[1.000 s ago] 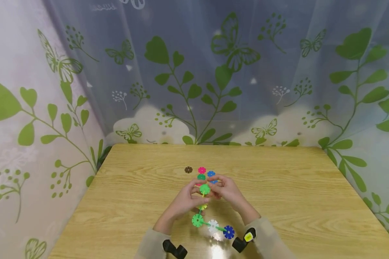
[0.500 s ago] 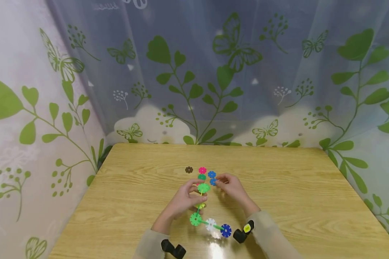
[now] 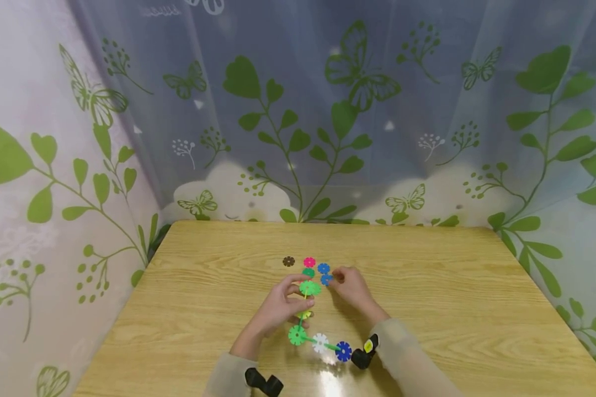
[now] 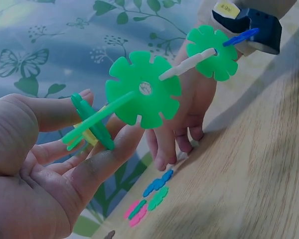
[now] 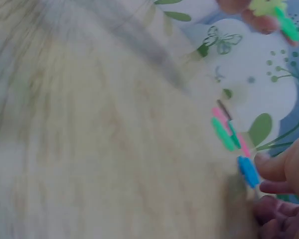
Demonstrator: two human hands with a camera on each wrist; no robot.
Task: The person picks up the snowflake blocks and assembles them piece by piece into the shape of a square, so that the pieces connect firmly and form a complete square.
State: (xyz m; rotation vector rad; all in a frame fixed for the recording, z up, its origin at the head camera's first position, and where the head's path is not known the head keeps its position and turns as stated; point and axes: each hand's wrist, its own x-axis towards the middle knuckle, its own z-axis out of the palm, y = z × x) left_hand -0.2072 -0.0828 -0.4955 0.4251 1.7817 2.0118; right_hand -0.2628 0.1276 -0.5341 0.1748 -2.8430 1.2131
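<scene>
My left hand pinches one end of a chain of notched plastic discs, its thumb and fingers on a light green disc. Below that come a yellow disc, another green disc, a white disc and a dark blue disc, joined by discs seen edge-on. In the left wrist view a green disc fills the middle. My right hand reaches down to the loose blue discs on the table, fingertips right at the nearer one; thumb and fingers stand apart in the right wrist view.
More loose discs lie flat on the wooden table beyond my hands: a brown disc, a pink disc and a dark green disc. A patterned curtain hangs behind the table's far edge.
My right hand has left the top of the chain and moved right to the loose blue discs. My left hand keeps its hold, the chain shifting slightly left and its top disc tilting.
</scene>
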